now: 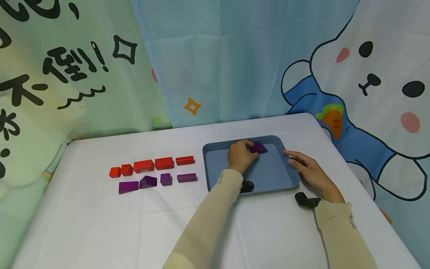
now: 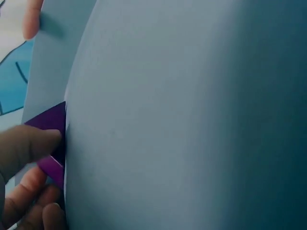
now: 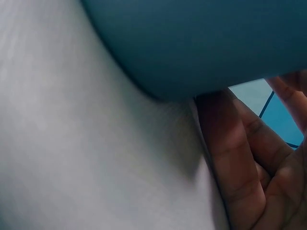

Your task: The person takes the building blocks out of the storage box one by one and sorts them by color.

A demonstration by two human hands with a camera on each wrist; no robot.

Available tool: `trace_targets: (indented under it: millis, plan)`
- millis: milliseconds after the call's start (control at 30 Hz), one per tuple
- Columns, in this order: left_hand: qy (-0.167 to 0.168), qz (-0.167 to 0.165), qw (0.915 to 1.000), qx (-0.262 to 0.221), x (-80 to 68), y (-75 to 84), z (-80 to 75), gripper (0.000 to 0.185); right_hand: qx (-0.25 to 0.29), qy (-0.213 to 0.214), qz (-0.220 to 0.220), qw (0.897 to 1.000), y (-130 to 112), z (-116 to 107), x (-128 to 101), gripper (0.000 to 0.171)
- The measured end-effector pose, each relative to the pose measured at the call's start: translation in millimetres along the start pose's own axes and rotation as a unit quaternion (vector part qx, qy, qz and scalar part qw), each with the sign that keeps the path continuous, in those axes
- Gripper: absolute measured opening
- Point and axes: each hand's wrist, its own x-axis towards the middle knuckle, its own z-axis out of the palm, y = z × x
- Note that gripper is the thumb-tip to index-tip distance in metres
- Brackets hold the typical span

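A blue tray (image 1: 268, 179) lies on the white table, right of centre. Inside it, near the far wall, sits a purple wedge block (image 1: 259, 148). My left hand (image 1: 249, 148) reaches into the tray and pinches this block between thumb and fingers. In the left wrist view the purple block (image 2: 50, 120) is held by my thumb (image 2: 29, 143) against the tray floor (image 2: 192, 120). My right hand (image 1: 295, 158) lies beside the tray's right rim with relaxed fingers touching it. In the right wrist view its fingers (image 3: 235, 158) rest against the tray's outer wall (image 3: 192, 43).
To the left of the tray are two rows of blocks: several red blocks (image 1: 152, 164) behind, several purple blocks (image 1: 158, 181) in front. A white cloth (image 1: 100, 224) covers the table. Cartoon curtains (image 1: 369, 74) hang close behind and at the right.
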Motion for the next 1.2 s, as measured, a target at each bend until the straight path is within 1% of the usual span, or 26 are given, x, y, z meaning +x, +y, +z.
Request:
trace_targets:
  millis: [67, 133, 200, 267, 333, 433, 533, 600, 700, 800, 833, 933, 1067, 1200]
  plan:
    - [-0.012, 0.001, 0.9999, -0.004, 1.4, -2.8, -2.1, 0.03, 0.0, -0.001, 0.001, 1.0, -0.4, 0.8, 1.3, 0.06]
    - [-0.034, 0.006, 0.9992, -0.019, 3.1, -5.2, -6.1, 0.03, 0.001, -0.001, 0.004, 1.0, -0.6, 1.1, 2.4, 0.06]
    - [-0.059, 0.018, 0.997, -0.047, 5.0, -6.7, -12.5, 0.029, 0.001, -0.001, 0.009, 1.0, -0.4, 0.6, 3.7, 0.06]
    - [-0.08, 0.036, 0.9925, -0.085, 6.7, -7.3, -20.3, 0.029, 0.002, -0.001, 0.012, 1.0, -0.6, 0.5, 4.4, 0.061]
    - [-0.099, 0.055, 0.986, -0.123, 7.7, -6.8, -29.2, 0.03, 0.005, -0.002, 0.011, 1.0, -0.9, 0.8, 5.1, 0.061]
    - [-0.121, 0.087, 0.973, -0.176, 6.4, -3.8, -43.8, 0.031, 0.002, -0.001, 0.01, 1.0, -1.0, 1.0, 5.0, 0.061]
    - [-0.146, 0.115, 0.9586, -0.216, 0.5, -0.1, -60.6, 0.033, 0.001, 0.0, 0.009, 1.0, -1.3, 1.1, 4.3, 0.06]
    - [-0.162, 0.128, 0.9492, -0.237, -5.9, 0.7, -72.7, 0.034, -0.006, 0.001, 0.008, 1.0, -1.2, 0.9, 3.8, 0.06]
    - [-0.182, 0.15, 0.9374, -0.256, -16.3, -4.1, -89.5, 0.034, -0.013, 0.002, 0.004, 1.0, -0.3, 0.4, 3.2, 0.058]
    - [-0.195, 0.171, 0.9303, -0.259, -27.0, -18.5, -108.4, 0.035, -0.025, 0.001, 0.004, 1.0, 0.4, 2.1, 5.4, 0.058]
    - [-0.197, 0.179, 0.9289, -0.257, -30.2, -24.6, -114.0, 0.035, -0.027, 0.001, 0.002, 1.0, 0.7, 2.5, 5.9, 0.058]
    - [-0.199, 0.201, 0.9295, -0.237, -40.4, -44.0, -132.3, 0.036, -0.036, 0.003, -0.005, 0.999, 2.1, 3.3, 6.7, 0.056]
    - [-0.188, 0.222, 0.9355, -0.2, -53.1, -72.7, -156.8, 0.037, -0.045, 0.005, -0.013, 0.999, 3.2, 3.3, 6.4, 0.054]
    - [-0.162, 0.233, 0.9441, -0.167, -65.0, -103.2, -183.1, 0.038, -0.044, 0.003, -0.003, 0.999, 1.9, 2.5, 5.7, 0.055]
